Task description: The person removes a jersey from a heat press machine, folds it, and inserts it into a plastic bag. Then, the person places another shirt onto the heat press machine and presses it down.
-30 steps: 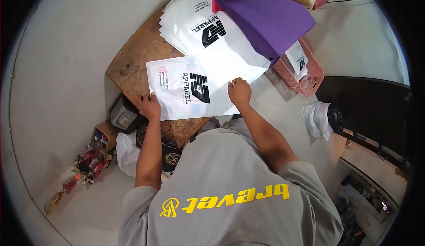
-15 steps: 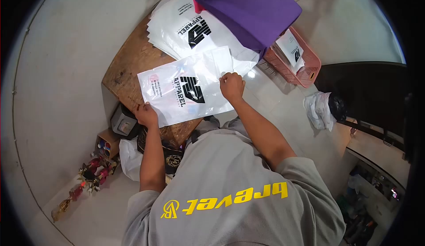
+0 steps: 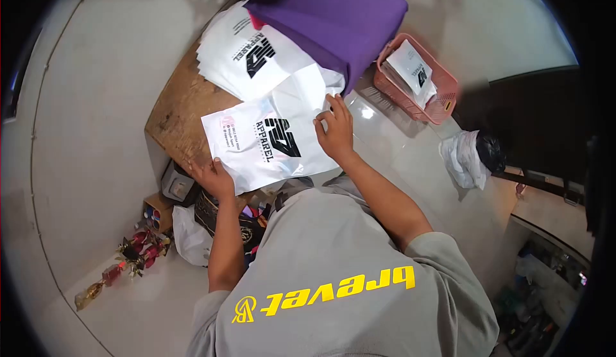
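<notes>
A white plastic bag (image 3: 247,142) with a black "APPAREL" logo lies at the near side of the wooden table (image 3: 176,116). At the bag's lower left edge is my left hand (image 3: 217,178), its fingers apart, thumb by the bag and fingertips over the wood. My right hand (image 3: 337,129) rests at the bag's right end with its fingers apart, the index finger stretched toward the folded white flap (image 3: 305,90). Behind the bag is a fanned stack of similar white bags (image 3: 224,55), partly under a purple cloth item (image 3: 333,17).
A pink basket (image 3: 444,103) holding white packets (image 3: 409,68) stands right of the table. Farther right are a tied plastic bag (image 3: 463,161) and a dark screen (image 3: 539,119). Trophies (image 3: 138,251), a white plastic bag (image 3: 191,238) and a small box (image 3: 176,183) are at the lower left.
The view has shifted, with the table items and basket now farther left. The fingers of my right hand have spread from a pinch, and my left hand's fingers have opened out.
</notes>
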Demonstrator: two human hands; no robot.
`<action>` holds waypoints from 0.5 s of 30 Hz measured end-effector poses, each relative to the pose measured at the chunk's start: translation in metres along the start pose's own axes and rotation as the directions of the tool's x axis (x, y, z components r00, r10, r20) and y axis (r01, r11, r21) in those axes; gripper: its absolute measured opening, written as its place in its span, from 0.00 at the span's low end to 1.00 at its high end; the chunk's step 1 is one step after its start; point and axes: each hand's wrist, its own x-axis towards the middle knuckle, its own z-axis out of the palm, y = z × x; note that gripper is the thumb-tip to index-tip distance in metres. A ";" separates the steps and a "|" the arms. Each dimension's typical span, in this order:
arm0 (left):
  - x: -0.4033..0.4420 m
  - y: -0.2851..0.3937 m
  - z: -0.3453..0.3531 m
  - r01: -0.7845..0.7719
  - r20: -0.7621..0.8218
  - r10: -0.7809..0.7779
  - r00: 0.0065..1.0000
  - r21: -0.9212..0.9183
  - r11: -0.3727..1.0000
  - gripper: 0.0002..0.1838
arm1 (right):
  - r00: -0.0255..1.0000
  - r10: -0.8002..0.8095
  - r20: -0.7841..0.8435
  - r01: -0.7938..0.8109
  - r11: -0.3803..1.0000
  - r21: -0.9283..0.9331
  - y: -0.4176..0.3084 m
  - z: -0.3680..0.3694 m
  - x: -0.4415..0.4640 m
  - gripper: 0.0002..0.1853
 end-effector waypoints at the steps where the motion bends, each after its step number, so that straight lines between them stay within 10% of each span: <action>1: -0.003 0.021 -0.007 -0.013 0.035 0.011 0.999 0.071 0.997 0.15 | 1.000 -0.003 -0.015 0.002 1.000 -0.009 0.009 -0.012 -0.001 0.07; 5: -0.021 0.100 -0.009 0.108 0.123 -0.075 0.990 -0.290 0.951 0.16 | 0.995 0.019 -0.098 -0.019 1.000 -0.006 0.044 -0.067 -0.007 0.06; 15: -0.057 0.214 0.070 -0.063 0.252 0.194 0.948 -0.448 0.892 0.14 | 0.955 0.146 -0.259 -0.179 0.978 -0.107 0.127 -0.186 -0.049 0.05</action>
